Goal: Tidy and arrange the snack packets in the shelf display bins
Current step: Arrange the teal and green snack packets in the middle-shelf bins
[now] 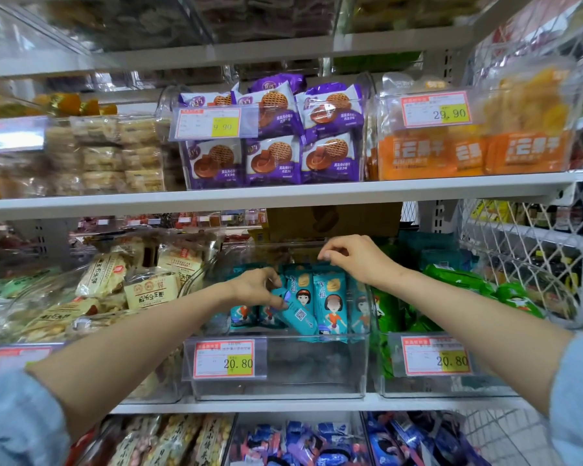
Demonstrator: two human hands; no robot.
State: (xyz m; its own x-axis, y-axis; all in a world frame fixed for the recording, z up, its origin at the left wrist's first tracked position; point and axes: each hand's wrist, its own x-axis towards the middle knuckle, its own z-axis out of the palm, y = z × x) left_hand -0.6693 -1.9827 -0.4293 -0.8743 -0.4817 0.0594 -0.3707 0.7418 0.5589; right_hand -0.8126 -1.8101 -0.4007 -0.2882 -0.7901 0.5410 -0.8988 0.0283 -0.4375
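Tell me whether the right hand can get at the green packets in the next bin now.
Probably yes. The green packets lie uncovered in the open-topped bin just beside the right hand. It would first have to release the upright teal packet it pinches.

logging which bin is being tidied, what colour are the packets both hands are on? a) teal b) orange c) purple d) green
a: the left hand grips a tilted teal packet and the right hand pinches the top of an upright teal packet, both in the middle clear bin.
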